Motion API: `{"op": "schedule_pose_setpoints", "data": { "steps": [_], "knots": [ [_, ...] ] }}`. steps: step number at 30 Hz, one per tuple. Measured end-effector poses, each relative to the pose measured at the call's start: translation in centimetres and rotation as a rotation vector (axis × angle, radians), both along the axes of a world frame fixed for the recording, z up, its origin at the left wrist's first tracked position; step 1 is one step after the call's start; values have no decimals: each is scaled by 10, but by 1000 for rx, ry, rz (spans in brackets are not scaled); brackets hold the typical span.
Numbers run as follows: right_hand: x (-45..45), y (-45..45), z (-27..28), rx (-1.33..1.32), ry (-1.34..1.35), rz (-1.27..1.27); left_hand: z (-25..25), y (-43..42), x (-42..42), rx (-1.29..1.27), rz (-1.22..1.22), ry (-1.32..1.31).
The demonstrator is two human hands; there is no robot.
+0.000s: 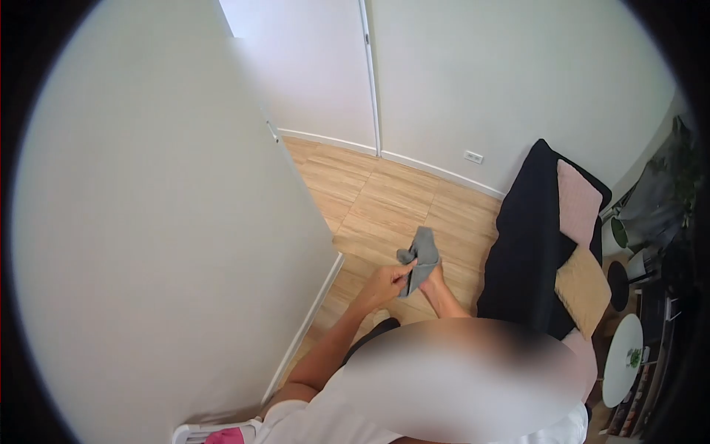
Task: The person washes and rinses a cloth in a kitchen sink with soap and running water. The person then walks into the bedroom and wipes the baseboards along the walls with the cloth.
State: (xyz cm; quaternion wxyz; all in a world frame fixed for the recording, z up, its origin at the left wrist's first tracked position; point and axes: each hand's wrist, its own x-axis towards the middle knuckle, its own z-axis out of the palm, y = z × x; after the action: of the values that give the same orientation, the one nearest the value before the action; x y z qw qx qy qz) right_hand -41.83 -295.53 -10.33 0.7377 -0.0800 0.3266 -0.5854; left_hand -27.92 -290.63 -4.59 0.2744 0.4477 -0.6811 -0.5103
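In front of my body, over the wooden floor, I hold a grey sock up in both hands. My left hand pinches its near edge, fingers closed on the fabric. From the right, my right hand grips the lower part, its fingers mostly hidden behind the cloth. A small bunched grey lump sticks out on the sock's left side; whether it belongs to the same sock I cannot tell.
A dark-covered sofa with pink and beige cushions stands at right. Beyond it is a round white table. A white wall rises close on my left. A white-framed object with pink cloth sits at lower left.
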Motion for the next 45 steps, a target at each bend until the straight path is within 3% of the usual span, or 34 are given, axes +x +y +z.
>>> {"op": "schedule_pose_setpoints", "data": {
  "steps": [2,4,5,6,9,13,15,17,18,21,23,26,30,38,45],
  "knots": [
    [-8,-55,12,0,44,-48,20,-62,12,37,-30,-31],
    [-33,-111,34,-276,-62,10,21,-116,24,68,-54,-76],
    [-48,-139,44,-362,-51,-18,11,-147,30,-45,12,-66],
    [-57,-163,60,-371,10,-48,5,-177,35,-160,78,-59],
    [-76,-229,92,-413,272,-151,3,-262,55,-103,94,-3],
    [-70,-315,89,-568,912,-134,-6,-369,83,-72,188,-38],
    [-55,-373,82,-756,1407,-2,-21,-418,98,-35,323,-64],
    [-29,-438,87,-1181,2185,72,-24,-469,116,24,418,-122],
    [-12,-475,92,-1366,2446,25,-22,-492,126,90,475,-186],
    [40,-578,111,-1739,2903,-228,-3,-554,155,107,579,-237],
    [76,-643,123,-1874,2981,-347,-5,-589,182,84,638,-180],
    [133,-730,128,-2029,2975,-501,-10,-635,223,70,744,-116],
    [210,-820,83,-2087,2506,-595,-31,-701,293,81,856,-121],
    [369,-955,46,-1911,2097,-25,-28,-863,449,150,841,-281],
    [490,-1090,19,-1218,1208,613,-27,-983,574,123,897,-229]
  ]
}}
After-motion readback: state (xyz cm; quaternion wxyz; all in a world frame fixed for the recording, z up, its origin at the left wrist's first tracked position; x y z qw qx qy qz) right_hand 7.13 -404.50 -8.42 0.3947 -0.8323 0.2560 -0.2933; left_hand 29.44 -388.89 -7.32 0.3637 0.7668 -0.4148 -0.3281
